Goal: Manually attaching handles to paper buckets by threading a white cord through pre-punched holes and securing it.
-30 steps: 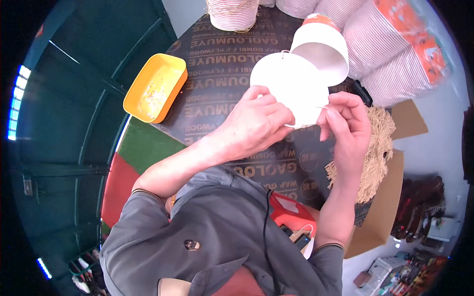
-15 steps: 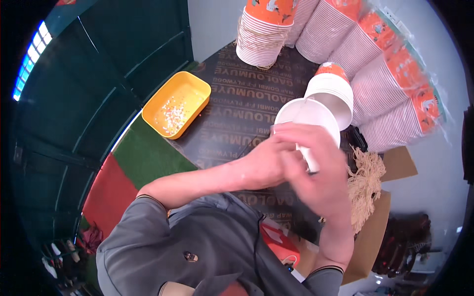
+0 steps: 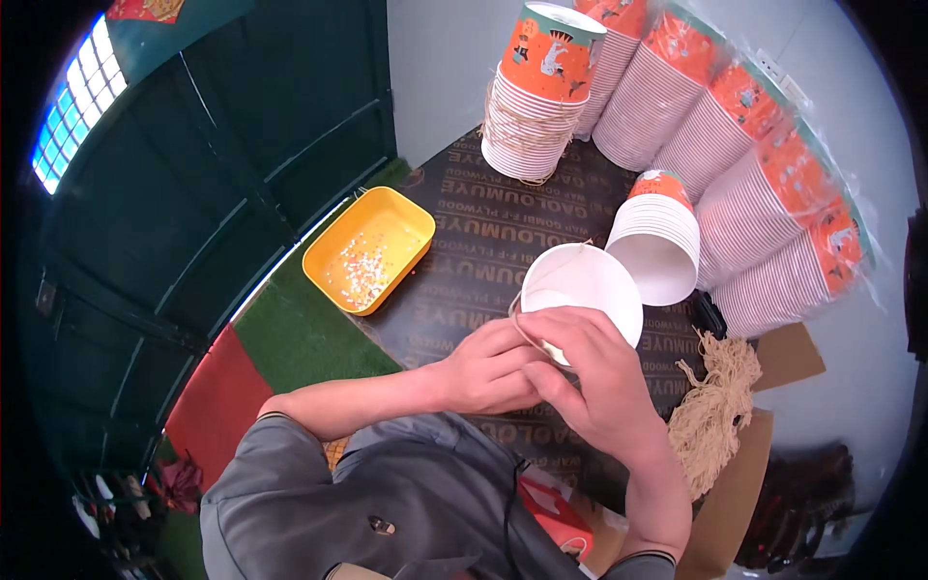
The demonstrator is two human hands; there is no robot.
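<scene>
A white paper bucket (image 3: 586, 277) lies on the dark board with its open mouth toward me. A thin tan cord (image 3: 516, 319) is strung at its rim and runs down between my hands. My left hand (image 3: 495, 369) is closed at the bucket's near left side, with the cord passing beside its fingers; its fingertips are partly hidden. My right hand (image 3: 597, 379) curls over the near rim, its thumb close to the left fingers. Beyond, to the right, more nested white buckets (image 3: 653, 237) lie on their side, the last one printed orange.
A yellow tub (image 3: 389, 213) holding small pale bits stands at the left. Tall stacks of orange-printed buckets (image 3: 754, 184), some in clear plastic, line the wall. A cord-wrapped stack (image 3: 532, 116) stands at the back. A bundle of tan cords (image 3: 715, 416) lies right, near a cardboard box (image 3: 737, 493).
The view has shifted, so the surroundings sit lower in the picture. My right hand has come down from above the bucket's mouth to the near rim, close to my left hand.
</scene>
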